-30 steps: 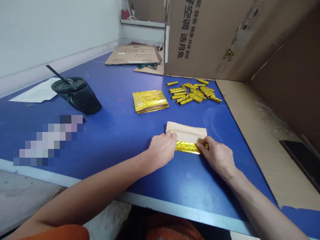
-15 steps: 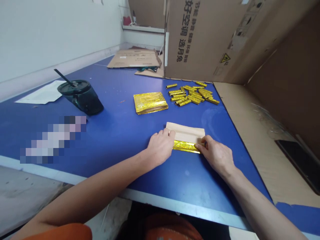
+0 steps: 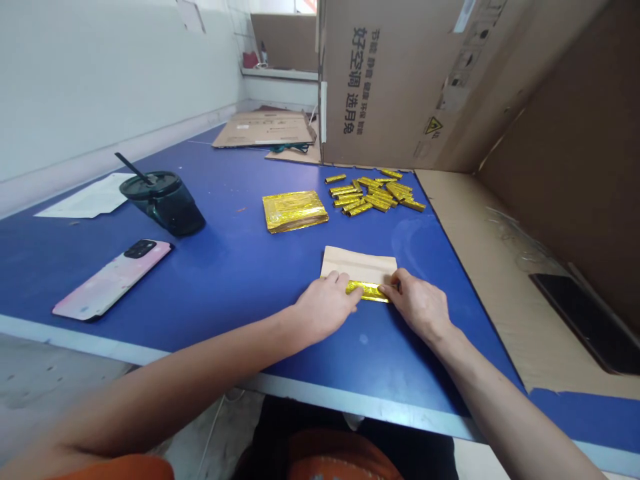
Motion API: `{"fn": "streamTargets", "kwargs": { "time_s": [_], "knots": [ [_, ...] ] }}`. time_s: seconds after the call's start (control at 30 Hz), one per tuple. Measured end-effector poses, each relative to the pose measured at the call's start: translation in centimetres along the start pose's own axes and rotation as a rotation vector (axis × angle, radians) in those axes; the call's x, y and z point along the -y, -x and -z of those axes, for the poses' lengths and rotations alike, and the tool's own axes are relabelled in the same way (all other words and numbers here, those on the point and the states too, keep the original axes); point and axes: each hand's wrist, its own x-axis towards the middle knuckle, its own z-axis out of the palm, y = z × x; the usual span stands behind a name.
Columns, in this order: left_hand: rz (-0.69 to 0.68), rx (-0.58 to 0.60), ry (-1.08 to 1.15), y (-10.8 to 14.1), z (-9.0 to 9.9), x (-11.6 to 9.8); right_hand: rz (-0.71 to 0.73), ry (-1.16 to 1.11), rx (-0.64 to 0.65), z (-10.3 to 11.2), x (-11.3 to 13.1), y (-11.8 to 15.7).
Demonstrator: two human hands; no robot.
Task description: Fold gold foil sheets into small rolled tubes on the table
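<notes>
A sheet of paper [image 3: 361,262], pale on top, lies on the blue table with its near edge folded over, showing a gold strip. My left hand [image 3: 329,305] presses on the left part of the fold, its fingers on the sheet. At the right end of the strip my right hand [image 3: 417,298] pinches the folded edge between thumb and fingers. Beyond them lies a stack of gold foil sheets [image 3: 295,211]. Several small folded gold pieces [image 3: 379,198] are heaped to the right of the stack.
To the left stand a dark green cup with a straw [image 3: 167,203] and a pink-white phone [image 3: 113,280]. White paper [image 3: 83,197] lies behind. Flat cardboard [image 3: 265,130] and a large cardboard box [image 3: 400,87] are at the back. A dark device [image 3: 585,320] rests on cardboard at right.
The view has shifted slightly. My left hand's fingers have spread further onto the gold fold, while my right hand still pinches its right end.
</notes>
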Motion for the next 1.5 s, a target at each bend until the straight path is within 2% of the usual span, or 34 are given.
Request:
{"fn": "streamTargets", "kwargs": {
  "time_s": [0.17,0.27,0.33,0.47,0.53,0.6,0.67,0.77,0.83,0.93,1.03,1.17,1.27,1.4,1.5],
  "knots": [
    [0.045,0.036,-0.017,1.1,0.7,-2.1,0.003,0.003,-0.019,0.0,-0.1,0.1],
    [0.088,0.060,0.004,1.3,1.0,-2.7,0.032,-0.034,-0.121,0.3,0.0,0.7],
    [0.103,0.053,0.021,1.3,0.9,-2.7,0.127,-0.109,-0.220,0.8,0.5,1.3],
    [0.110,0.029,0.066,1.3,0.7,-2.6,0.456,-0.207,-0.337,2.3,2.1,2.8],
    [0.117,0.043,0.096,1.3,0.7,-2.6,0.536,-0.227,-0.282,2.7,2.9,3.4],
    [0.122,0.051,0.117,1.4,0.8,-2.7,0.576,-0.273,-0.150,2.6,3.5,3.7],
    [0.122,0.039,0.119,1.5,0.9,-2.7,0.570,-0.312,-0.033,1.8,3.5,3.9],
    [0.112,0.006,0.097,1.7,0.8,-2.7,0.542,-0.296,0.051,0.3,2.4,4.2],
    [0.109,-0.012,0.086,1.9,0.6,-2.8,0.516,-0.223,0.071,-0.5,1.1,4.5],
    [0.110,-0.027,0.088,2.3,0.1,-2.7,0.472,-0.129,0.035,-1.0,-0.4,5.2],
    [0.104,-0.008,0.120,2.3,-0.6,-1.9,0.439,-0.064,0.021,-0.9,-0.6,5.8],
    [0.066,0.071,0.231,0.8,-1.0,0.6,0.421,-0.022,0.026,-0.2,0.6,6.5],
    [0.048,0.121,0.299,-1.2,-1.0,2.2,0.468,-0.051,0.051,0.5,2.2,7.2],
    [0.063,0.131,0.295,-3.3,-1.3,2.2,0.535,-0.127,0.096,0.9,4.3,8.0],
    [0.047,0.125,0.252,-3.5,-1.8,1.6,0.553,-0.170,0.140,1.0,4.9,8.4]
  ]
}}
